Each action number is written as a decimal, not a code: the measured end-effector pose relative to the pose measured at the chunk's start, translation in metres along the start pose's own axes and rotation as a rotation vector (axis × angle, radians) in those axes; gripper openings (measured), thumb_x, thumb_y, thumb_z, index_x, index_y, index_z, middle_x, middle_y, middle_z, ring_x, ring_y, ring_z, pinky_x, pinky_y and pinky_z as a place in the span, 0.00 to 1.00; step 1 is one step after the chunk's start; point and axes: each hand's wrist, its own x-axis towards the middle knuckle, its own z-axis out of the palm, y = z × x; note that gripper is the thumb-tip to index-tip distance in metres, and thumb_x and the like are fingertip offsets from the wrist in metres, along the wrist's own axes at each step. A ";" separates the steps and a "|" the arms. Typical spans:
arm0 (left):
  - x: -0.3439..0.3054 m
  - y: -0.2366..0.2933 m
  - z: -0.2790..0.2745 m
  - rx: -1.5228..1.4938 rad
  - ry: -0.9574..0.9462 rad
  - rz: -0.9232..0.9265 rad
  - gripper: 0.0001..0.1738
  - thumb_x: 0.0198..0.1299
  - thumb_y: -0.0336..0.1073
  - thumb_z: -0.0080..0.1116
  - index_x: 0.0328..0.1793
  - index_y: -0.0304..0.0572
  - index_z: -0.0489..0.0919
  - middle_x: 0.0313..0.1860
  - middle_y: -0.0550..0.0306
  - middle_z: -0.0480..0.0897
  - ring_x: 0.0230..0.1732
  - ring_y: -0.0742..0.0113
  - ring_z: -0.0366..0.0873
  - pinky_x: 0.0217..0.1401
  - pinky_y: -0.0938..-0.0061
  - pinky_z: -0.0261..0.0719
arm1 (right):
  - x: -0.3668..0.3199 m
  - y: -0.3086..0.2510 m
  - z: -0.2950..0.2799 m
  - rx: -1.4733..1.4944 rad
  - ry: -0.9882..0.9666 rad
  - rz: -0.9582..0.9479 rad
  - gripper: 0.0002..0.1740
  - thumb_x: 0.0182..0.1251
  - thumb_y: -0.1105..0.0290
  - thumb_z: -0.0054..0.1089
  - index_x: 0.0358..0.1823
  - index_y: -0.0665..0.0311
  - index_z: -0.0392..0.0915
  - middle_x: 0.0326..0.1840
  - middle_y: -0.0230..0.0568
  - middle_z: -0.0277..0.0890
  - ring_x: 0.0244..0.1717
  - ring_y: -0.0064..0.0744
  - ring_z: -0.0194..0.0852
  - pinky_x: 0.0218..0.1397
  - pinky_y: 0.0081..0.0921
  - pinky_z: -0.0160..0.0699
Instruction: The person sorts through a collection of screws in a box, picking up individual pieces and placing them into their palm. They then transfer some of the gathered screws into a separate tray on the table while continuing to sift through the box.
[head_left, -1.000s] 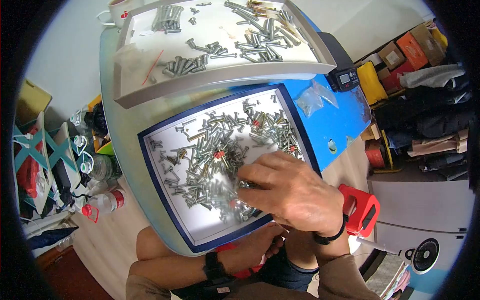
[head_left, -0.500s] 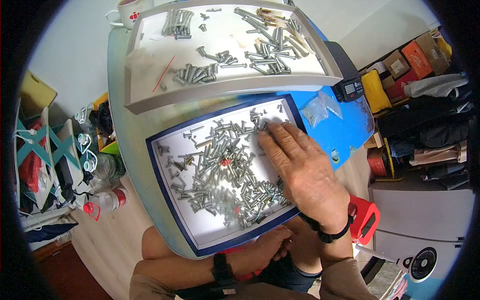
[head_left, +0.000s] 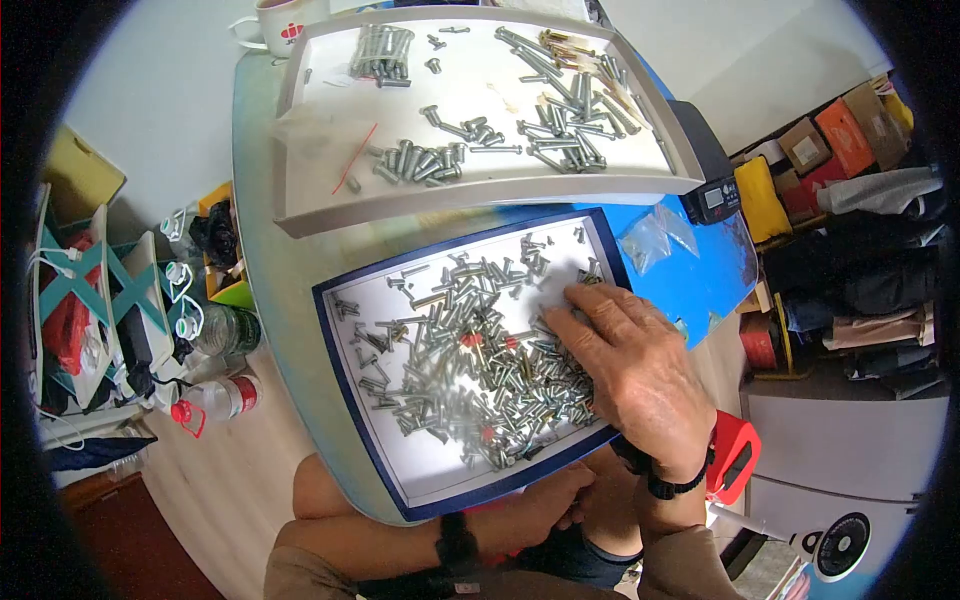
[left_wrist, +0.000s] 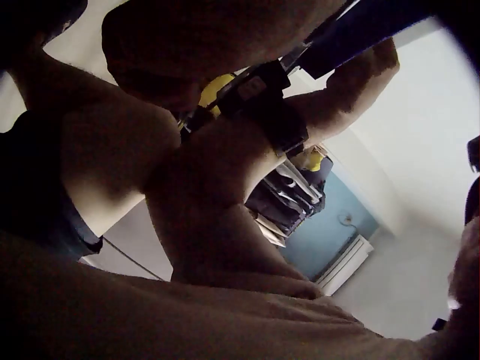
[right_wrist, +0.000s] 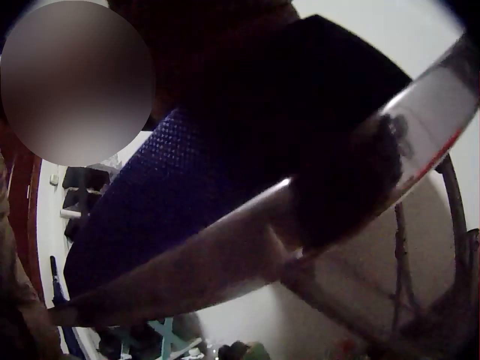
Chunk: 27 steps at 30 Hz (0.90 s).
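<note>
A shallow box (head_left: 403,483) with a dark blue rim and white inside holds a spread of small screws (head_left: 450,310), a few red bits among them. My right hand (head_left: 640,365) reaches over its right side, palm down, with fingers extended and fingertips down at the screws by the right wall. The palm and fingers hide the screws beneath them. My left hand (head_left: 556,497) rests by my lap, below the box's front edge, its fingers loosely bent and partly hidden. In the right wrist view, the box's dark blue side (right_wrist: 176,172) fills the middle.
Behind stands a larger grey-white tray (head_left: 480,205) with groups of longer bolts (head_left: 415,160) and a plastic bag. A black digital scale (head_left: 712,200) and clear bags (head_left: 658,238) sit at the right. A mug (head_left: 290,25) stands at the back left. Bottles (head_left: 215,400) are on the floor.
My right hand has moved from the box's front middle to its right side, its bent fingers now extended. Screws on the right have shifted toward the front. The left hand stays by the lap.
</note>
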 end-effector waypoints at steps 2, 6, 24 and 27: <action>-0.004 0.002 0.011 0.008 0.072 -0.010 0.14 0.76 0.45 0.54 0.49 0.44 0.80 0.32 0.63 0.79 0.30 0.72 0.77 0.32 0.77 0.76 | 0.003 -0.001 0.001 0.019 -0.001 -0.010 0.24 0.59 0.72 0.59 0.59 0.69 0.83 0.62 0.55 0.81 0.64 0.54 0.81 0.69 0.46 0.81; 0.000 -0.002 0.005 0.010 -0.011 0.005 0.13 0.76 0.46 0.56 0.50 0.45 0.80 0.30 0.62 0.79 0.25 0.70 0.75 0.25 0.75 0.73 | 0.007 -0.010 0.003 0.194 0.045 -0.066 0.26 0.53 0.76 0.64 0.57 0.65 0.86 0.60 0.52 0.82 0.62 0.53 0.83 0.65 0.45 0.82; -0.020 0.004 0.014 -0.103 0.089 -0.032 0.11 0.78 0.44 0.52 0.45 0.47 0.76 0.25 0.58 0.78 0.18 0.69 0.72 0.13 0.77 0.60 | 0.026 -0.010 -0.004 0.014 -0.046 0.056 0.26 0.56 0.76 0.62 0.60 0.66 0.83 0.64 0.53 0.81 0.67 0.53 0.78 0.75 0.49 0.73; -0.016 -0.006 0.006 -0.054 0.003 0.037 0.11 0.78 0.45 0.52 0.46 0.48 0.76 0.25 0.58 0.78 0.17 0.69 0.71 0.12 0.76 0.59 | 0.028 -0.013 -0.011 0.012 -0.054 0.042 0.24 0.55 0.77 0.61 0.56 0.66 0.82 0.58 0.51 0.82 0.59 0.52 0.82 0.68 0.46 0.78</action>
